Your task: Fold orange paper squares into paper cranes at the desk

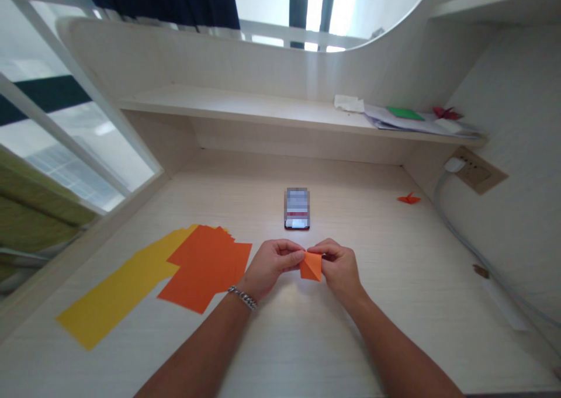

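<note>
Where the two hands meet, just on the near side of the phone (297, 208), a small orange square (311, 267) is held above the desk (324, 345). Crease lines run across its face; its upper edge is hidden behind fingertips, and the layers of the fold are too small to count.

Left hand (275, 265): fingers closed on the square's upper left corner, thumb on the near side, fingertips pointing inward; lower fingers curled, partly out of sight. Right hand (340, 265): fingers closed on the right edge, index reaching over the top, thumb mostly hidden, the rest bent under. Wrists apart, forearms spreading toward the lower corners, both cut off by the bottom edge. Chain bracelet (242, 298) on the left wrist.

Phone flat on desk, screen pixelated, unreadable. Left of the hands, orange sheets (210, 266) overlap yellow sheets (118, 293); number in each pile unclear. Far right, a small folded orange piece (409, 199), shape hard to make out.

Shelf (245, 107) beyond: papers (394, 120), a green piece (405, 113), a red folded piece (447, 113). Right wall: white plug (454, 164) in a socket (480, 170), its cable (464, 240) running off frame.
</note>
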The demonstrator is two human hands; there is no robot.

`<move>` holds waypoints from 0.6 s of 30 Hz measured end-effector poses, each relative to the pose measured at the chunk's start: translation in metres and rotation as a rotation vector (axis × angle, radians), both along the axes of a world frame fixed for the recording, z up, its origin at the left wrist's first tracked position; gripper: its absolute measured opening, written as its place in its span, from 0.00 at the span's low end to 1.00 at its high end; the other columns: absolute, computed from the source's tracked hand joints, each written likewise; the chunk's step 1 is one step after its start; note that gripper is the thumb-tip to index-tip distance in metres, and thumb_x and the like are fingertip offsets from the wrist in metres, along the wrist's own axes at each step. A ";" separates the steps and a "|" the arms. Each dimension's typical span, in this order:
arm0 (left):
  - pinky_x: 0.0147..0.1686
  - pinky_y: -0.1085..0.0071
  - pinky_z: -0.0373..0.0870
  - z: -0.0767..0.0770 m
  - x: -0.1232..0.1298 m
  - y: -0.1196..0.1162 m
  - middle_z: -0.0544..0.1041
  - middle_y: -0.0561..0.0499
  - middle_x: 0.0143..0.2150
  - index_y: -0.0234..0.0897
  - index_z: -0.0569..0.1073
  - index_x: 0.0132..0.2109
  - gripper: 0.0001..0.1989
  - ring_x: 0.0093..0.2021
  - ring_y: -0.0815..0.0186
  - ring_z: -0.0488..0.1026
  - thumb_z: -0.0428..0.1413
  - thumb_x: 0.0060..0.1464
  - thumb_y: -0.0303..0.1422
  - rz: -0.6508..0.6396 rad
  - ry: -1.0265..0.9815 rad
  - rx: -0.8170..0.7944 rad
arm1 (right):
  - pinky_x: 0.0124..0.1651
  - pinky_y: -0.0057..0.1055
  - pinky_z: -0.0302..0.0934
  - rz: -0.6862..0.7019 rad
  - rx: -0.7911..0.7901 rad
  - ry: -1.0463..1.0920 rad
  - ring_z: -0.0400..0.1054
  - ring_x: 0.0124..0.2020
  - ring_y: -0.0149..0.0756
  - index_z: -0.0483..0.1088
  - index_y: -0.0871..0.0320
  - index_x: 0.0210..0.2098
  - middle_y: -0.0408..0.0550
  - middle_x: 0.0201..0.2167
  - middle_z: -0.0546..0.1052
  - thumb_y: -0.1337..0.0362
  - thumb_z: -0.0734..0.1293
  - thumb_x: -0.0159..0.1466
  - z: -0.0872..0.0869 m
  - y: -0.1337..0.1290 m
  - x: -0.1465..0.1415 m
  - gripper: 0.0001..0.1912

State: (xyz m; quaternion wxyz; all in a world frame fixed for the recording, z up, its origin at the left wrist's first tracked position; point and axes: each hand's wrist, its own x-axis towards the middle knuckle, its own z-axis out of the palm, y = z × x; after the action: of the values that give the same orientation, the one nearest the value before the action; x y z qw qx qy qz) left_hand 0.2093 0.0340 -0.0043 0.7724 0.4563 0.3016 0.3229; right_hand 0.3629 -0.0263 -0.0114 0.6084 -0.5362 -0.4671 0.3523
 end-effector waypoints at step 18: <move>0.39 0.65 0.72 0.001 0.000 0.000 0.78 0.46 0.34 0.31 0.75 0.37 0.09 0.35 0.64 0.75 0.63 0.46 0.28 0.002 -0.122 -0.096 | 0.33 0.31 0.66 0.092 -0.116 0.210 0.70 0.30 0.35 0.75 0.57 0.30 0.45 0.28 0.77 0.69 0.70 0.49 0.009 0.001 -0.001 0.08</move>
State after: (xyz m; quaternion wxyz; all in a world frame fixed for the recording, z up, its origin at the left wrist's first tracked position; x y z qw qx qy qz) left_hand 0.2096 0.0342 -0.0034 0.8098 0.3981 0.2696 0.3361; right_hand 0.3614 -0.0252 -0.0027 0.6051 -0.5089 -0.4036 0.4605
